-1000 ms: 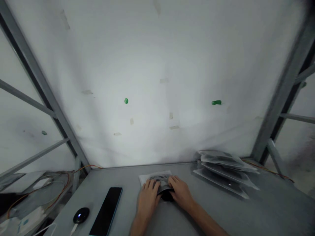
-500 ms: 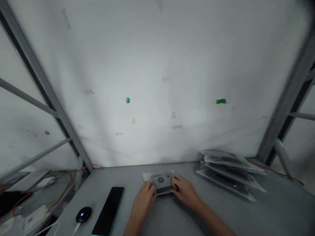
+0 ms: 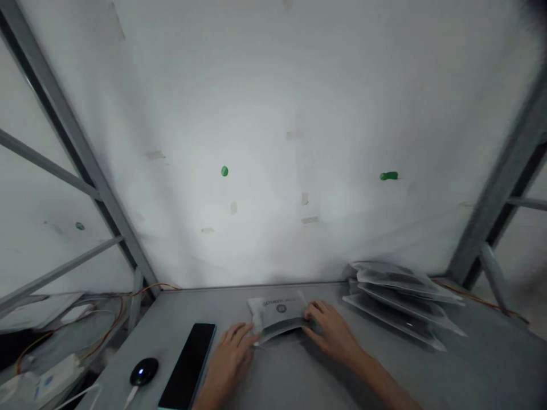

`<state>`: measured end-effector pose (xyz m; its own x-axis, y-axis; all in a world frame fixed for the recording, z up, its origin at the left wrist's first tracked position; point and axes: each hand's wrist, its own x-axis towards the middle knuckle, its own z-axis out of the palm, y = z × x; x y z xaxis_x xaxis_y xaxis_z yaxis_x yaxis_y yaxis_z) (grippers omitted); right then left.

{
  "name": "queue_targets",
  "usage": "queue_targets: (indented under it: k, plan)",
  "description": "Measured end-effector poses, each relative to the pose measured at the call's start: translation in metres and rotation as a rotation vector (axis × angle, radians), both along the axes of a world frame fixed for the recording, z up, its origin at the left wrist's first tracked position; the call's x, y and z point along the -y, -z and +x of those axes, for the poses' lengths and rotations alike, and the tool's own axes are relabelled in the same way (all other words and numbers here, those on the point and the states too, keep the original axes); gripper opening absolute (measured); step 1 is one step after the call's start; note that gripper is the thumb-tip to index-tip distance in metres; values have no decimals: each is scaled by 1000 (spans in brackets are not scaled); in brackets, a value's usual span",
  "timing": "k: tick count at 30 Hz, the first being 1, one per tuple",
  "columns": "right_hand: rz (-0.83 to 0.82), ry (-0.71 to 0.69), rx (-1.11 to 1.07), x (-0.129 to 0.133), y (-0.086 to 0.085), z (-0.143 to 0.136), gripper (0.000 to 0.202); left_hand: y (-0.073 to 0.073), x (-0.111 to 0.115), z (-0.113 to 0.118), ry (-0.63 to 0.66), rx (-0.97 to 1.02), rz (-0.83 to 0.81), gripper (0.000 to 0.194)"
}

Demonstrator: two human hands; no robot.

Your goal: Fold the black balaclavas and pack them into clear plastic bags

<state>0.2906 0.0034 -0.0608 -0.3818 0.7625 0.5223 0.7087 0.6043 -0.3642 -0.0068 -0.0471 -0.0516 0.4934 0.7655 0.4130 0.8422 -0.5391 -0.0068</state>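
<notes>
A small frosted plastic bag [image 3: 273,312] with a dark round logo and lettering lies on the grey table, its front edge bowed up a little over a dark gap. My left hand [image 3: 231,350] is at the bag's left front corner, fingers stretched out and fingertips close to or touching the plastic. At the right edge, my right hand [image 3: 331,333] has its curled fingers and thumb on either side of the plastic, seeming to hold it loosely. What the bag contains cannot be made out.
A stack of several frosted bags [image 3: 397,302] stands at the back right. To the left lie a dark phone [image 3: 188,364] and a round black device [image 3: 144,372] with a lit dot and a white cable. A white wall sheet [image 3: 265,250] hangs behind the table [image 3: 277,376].
My left hand has loosened its grip and moved left and slightly down, fingers now straightened. My right hand has shifted a little right. The bag's front edge now bulges upward.
</notes>
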Motion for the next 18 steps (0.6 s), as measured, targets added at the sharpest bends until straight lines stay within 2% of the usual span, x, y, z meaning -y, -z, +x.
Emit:
queue_targets:
  k: [2, 5, 7, 9, 12, 15, 18]
  plan:
    - [45, -56, -10, 11, -9, -13, 12, 3, 0, -4, 6, -41, 37, 32]
    - [96, -172, 45, 25, -15, -49, 25, 10, -3, 1, 29, -63, 90, 24]
    - [152, -225, 93, 27, -10, -72, 28, 15, -4, 6, 43, -57, 97, 23]
    - [240, -243, 120, 25, -2, -88, 18, 19, -4, 8, 40, -48, 90, 22]
    - [353, -241, 135, 18, 12, -98, 2, 22, -2, 7, 32, -54, 71, 20]
    - [388, -230, 129, 18, 18, -98, 3, 19, 2, 7, 24, -57, 41, 20]
    - [390, -210, 130, 21, 17, -94, 9, 15, 5, 8, 18, -39, 47, 22]
